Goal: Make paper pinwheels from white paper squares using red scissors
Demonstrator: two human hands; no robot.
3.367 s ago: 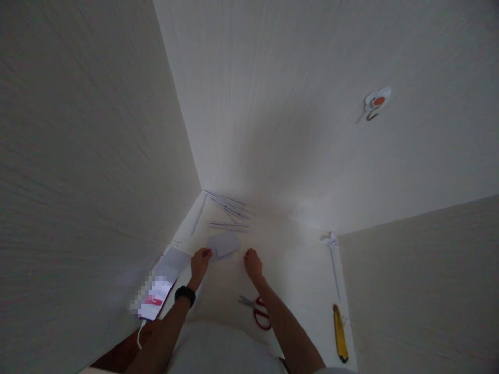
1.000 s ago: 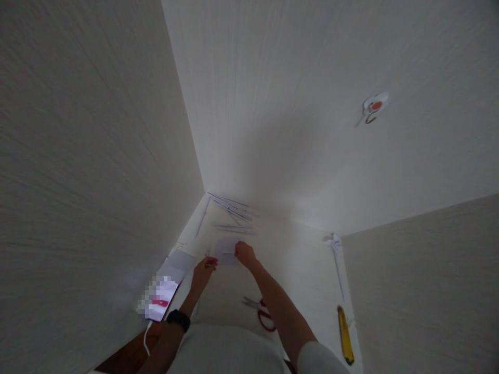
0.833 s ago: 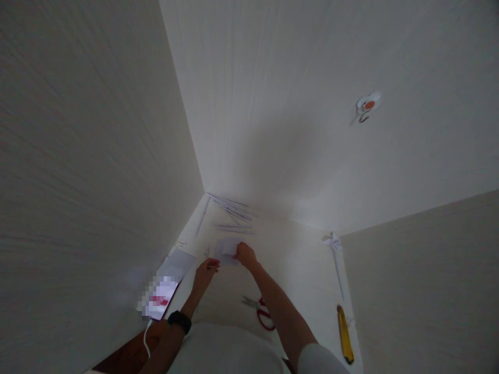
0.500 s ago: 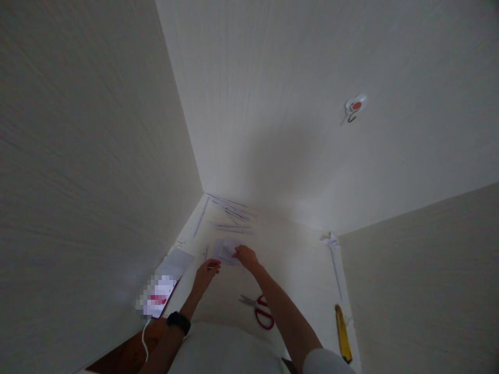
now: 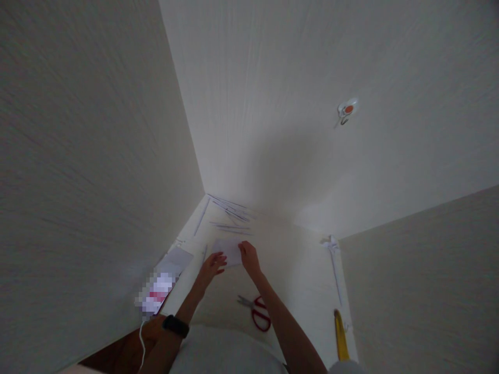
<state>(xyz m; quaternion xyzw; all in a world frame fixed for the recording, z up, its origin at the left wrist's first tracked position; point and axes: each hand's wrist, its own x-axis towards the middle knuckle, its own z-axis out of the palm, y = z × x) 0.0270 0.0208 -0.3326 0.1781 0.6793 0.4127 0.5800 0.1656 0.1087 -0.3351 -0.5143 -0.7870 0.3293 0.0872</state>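
A small sheet of white paper [image 5: 233, 254] lies on the pale surface between my two hands. My right hand [image 5: 250, 258] pinches its right edge, fingers closed. At the left edge of the paper is my left hand [image 5: 212, 266], its fingers apart and bent slightly over the sheet. Just beyond the paper lie several thin rolled paper sticks [image 5: 230, 227]. Scissors with red handles [image 5: 260, 314] rest nearer my body, close to my right forearm, their blades pointing left.
White walls enclose the surface on three sides. More thin sticks [image 5: 232, 208] lie in the far left corner. At left are a phone [image 5: 158, 293] with a white cable [image 5: 142, 343] and folded paper [image 5: 177, 259]. A yellow cutter [image 5: 340, 335] lies at right; a hook [image 5: 346, 110] is on the wall.
My left hand has moved to the paper and its fingers have opened out. The paper looks flatter and more spread. My right hand has shifted slightly right, at the sheet's edge.
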